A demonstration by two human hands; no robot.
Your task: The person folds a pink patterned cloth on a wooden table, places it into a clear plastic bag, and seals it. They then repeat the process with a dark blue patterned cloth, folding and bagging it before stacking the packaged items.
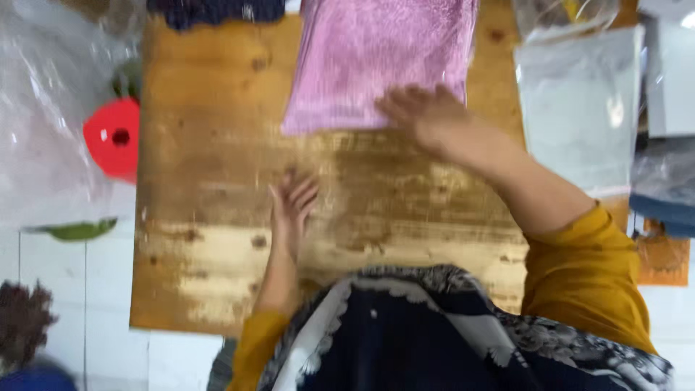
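Note:
A pink cloth in a clear plastic bag lies at the far middle of a worn wooden table. My right hand rests flat on the bag's near right corner, fingers spread. Resting on the bare wood nearer to me, my left hand is open and holds nothing. Both arms wear mustard yellow sleeves. The frame is blurred.
A red plastic stool stands left of the table beside crumpled clear plastic. White and clear packets are stacked on the right. A dark cloth lies at the table's far edge. White floor tiles show below.

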